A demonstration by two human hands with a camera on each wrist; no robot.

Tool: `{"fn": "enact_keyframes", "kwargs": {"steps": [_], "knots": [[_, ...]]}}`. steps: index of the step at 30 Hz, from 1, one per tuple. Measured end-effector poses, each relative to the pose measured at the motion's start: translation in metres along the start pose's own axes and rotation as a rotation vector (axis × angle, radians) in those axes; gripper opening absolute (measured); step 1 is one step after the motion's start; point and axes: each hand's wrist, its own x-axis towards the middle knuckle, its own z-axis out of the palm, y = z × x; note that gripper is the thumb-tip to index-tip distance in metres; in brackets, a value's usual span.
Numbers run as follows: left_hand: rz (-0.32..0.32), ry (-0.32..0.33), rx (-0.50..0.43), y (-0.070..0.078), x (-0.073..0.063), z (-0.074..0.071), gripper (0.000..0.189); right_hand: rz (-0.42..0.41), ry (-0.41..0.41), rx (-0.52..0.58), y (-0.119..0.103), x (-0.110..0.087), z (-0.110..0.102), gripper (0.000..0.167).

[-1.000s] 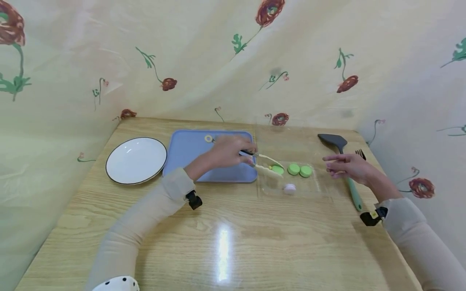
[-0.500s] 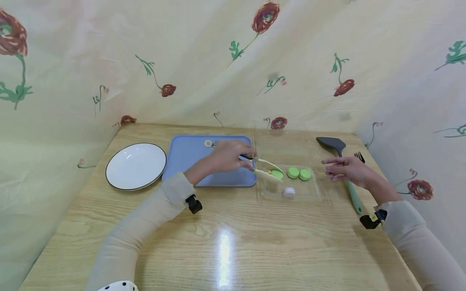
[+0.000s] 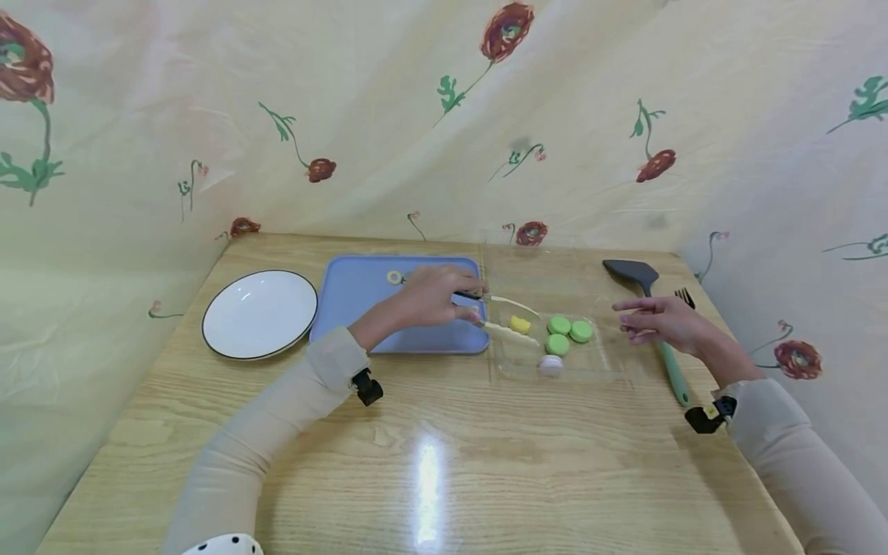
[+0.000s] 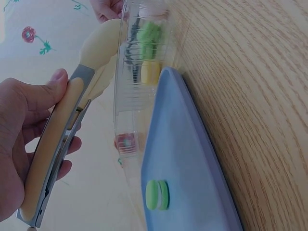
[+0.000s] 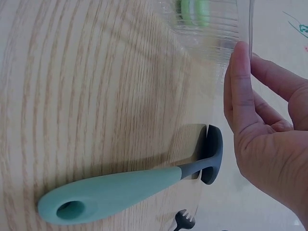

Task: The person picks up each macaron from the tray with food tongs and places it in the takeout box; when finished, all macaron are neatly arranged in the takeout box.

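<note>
My left hand (image 3: 433,297) grips a pair of tongs (image 4: 55,149) with beige handles and cream tips. The spread tips reach over the left side of a clear plastic box (image 3: 600,358), either side of a yellow macaron (image 3: 519,324). Three green macarons (image 3: 557,344) lie to its right inside the box, with a pale lilac macaron (image 3: 551,364) near the front wall. At the box's right edge, my right hand (image 3: 662,324) pinches the clear rim between thumb and fingers. Another green macaron (image 4: 157,195) sits on the blue tray (image 4: 185,159), hidden behind the left hand in the head view.
On the far left stands a white dark-rimmed plate (image 3: 260,314), beside the tray. A turner (image 5: 110,192) with a green handle and dark head lies under the right forearm's side, a dark fork (image 3: 685,297) beyond it. Flowered cloth (image 3: 388,116) hangs behind the table.
The green macaron that was between the tong tips now lies free, farther right beside the other green ones. This uncovers the yellow macaron. Both hands have barely moved.
</note>
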Motion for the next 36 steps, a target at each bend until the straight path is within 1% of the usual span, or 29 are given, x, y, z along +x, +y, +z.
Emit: {"fn": "enact_keyframes", "kwargs": {"steps": [7, 11, 14, 19, 25, 27, 29, 33, 36], "knots": [[0.006, 0.006, -0.008, 0.000, -0.003, -0.002, 0.055, -0.011, 0.002, 0.008, 0.002, 0.001, 0.000, 0.048], [-0.012, 0.003, -0.039, -0.002, -0.005, -0.003, 0.056, -0.012, -0.005, 0.005, 0.002, 0.001, 0.000, 0.050], [-0.023, 0.015, -0.067, -0.005, -0.006, -0.004, 0.053, -0.016, -0.014, 0.001, 0.000, 0.001, 0.000, 0.050], [-0.036, 0.072, -0.074, -0.015, -0.011, -0.006, 0.049, -0.016, -0.014, -0.010, 0.001, 0.001, -0.001, 0.050], [-0.052, 0.176, -0.109, -0.032, -0.023, -0.009, 0.047, -0.011, -0.003, -0.007, 0.001, 0.000, 0.000, 0.052], [-0.075, 0.200, -0.113, -0.039, -0.028, -0.009, 0.047, -0.015, -0.003, -0.010, 0.000, 0.000, 0.000, 0.052], [-0.105, 0.210, -0.121, -0.045, -0.033, -0.008, 0.047, -0.020, -0.004, -0.012, 0.000, -0.001, 0.000, 0.051], [-0.170, 0.211, -0.127, -0.056, -0.043, -0.006, 0.047, -0.021, -0.007, -0.015, 0.000, -0.001, 0.000, 0.051], [-0.197, 0.216, -0.118, -0.064, -0.050, -0.003, 0.048, -0.019, -0.008, -0.017, 0.000, 0.000, 0.000, 0.051]]}}
